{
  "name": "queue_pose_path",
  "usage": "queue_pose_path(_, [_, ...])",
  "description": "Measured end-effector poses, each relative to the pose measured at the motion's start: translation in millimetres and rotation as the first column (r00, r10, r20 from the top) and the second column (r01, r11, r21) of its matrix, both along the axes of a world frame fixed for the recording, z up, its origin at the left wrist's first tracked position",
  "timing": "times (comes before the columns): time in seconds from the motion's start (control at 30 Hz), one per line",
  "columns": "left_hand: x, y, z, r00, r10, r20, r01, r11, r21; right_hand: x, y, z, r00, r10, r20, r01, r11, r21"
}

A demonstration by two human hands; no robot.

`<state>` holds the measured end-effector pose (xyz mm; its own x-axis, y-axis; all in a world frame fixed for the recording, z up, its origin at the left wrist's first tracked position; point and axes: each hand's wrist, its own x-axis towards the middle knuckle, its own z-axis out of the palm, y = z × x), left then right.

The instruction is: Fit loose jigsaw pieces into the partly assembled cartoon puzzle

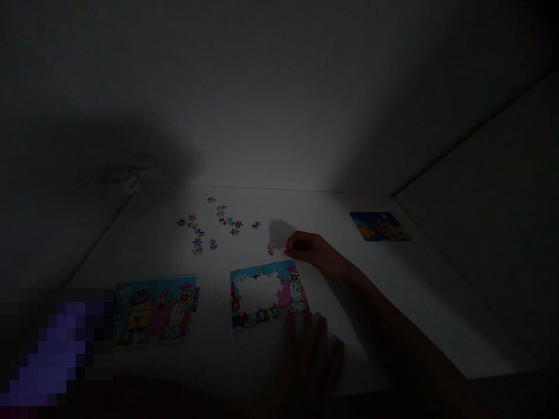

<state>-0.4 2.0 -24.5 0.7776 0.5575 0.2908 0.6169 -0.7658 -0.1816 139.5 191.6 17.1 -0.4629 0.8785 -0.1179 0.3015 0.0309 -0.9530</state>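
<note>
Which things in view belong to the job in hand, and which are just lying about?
In use:
- part-filled puzzle, left hand at its near edge
- pink piece, pinched by the right hand
- loose pieces
- matching picture, probably the guide

Apparently lying about:
- blue picture card, far right
- dim round-topped containers, far left

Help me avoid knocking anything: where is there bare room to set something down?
Bare table lies behind the right hand, between the loose pieces and the blue card, and between that card and the right forearm. It is crowded back left among the pieces, and around the picture, puzzle and left hand.
</note>
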Motion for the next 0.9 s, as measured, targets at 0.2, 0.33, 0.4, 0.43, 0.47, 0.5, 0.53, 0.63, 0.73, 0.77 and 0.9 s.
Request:
queue_pose_path(0.2, [-1,3,5.4,0.999,0.004,0.034,-0.004,1.0,-0.006,-3,-8,12.4,0.987,0.158,0.036,-0.153,0.981,-0.117])
queue_pose_path(0.33, [-1,2,5.4,1.0,0.001,0.021,-0.001,1.0,-0.017,-3,-11,10.7,0.978,0.205,0.042,-0.197,0.969,-0.151])
queue_pose_path(0.4, [-1,1,5.5,0.999,0.014,0.043,-0.013,1.0,-0.022,-3,-12,9.3,0.976,0.212,0.048,-0.202,0.967,-0.157])
queue_pose_path(0.43, [-1,1,6.0,0.998,0.021,0.051,-0.019,0.999,-0.031,-3,-13,9.3,0.975,0.215,0.049,-0.205,0.966,-0.158])
queue_pose_path(0.47, [-1,1,6.9,0.998,0.024,0.054,-0.022,0.999,-0.041,-3,-14,9.9,0.973,0.225,0.049,-0.215,0.964,-0.159])
queue_pose_path(0.5, [-1,1,8.1,0.998,0.02,0.056,-0.017,0.999,-0.045,-4,-16,11.2,0.969,0.241,0.05,-0.231,0.961,-0.154])
queue_pose_path(0.53, [-1,2,9.4,0.998,0.011,0.057,-0.009,0.999,-0.045,-5,-17,13.2,0.963,0.263,0.055,-0.253,0.957,-0.14])
queue_pose_path(0.63, [-2,3,12.7,0.999,-0.002,0.049,0.004,0.999,-0.05,-10,-21,20.3,0.936,0.337,0.104,-0.333,0.941,-0.058])
queue_pose_path(0.73, [-2,2,12.5,1.0,-0.01,0.028,0.012,0.998,-0.069,-16,-25,24.3,0.911,0.373,0.176,-0.382,0.924,0.014])
queue_pose_path(0.77, [-2,2,11.7,1.0,-0.011,0.029,0.013,0.997,-0.071,-18,-25,24.4,0.907,0.376,0.19,-0.388,0.921,0.028])
queue_pose_path(0.9, [-1,1,7.7,0.998,0.031,0.056,-0.029,0.999,-0.042,-21,-28,22.1,0.902,0.368,0.226,-0.391,0.918,0.065])
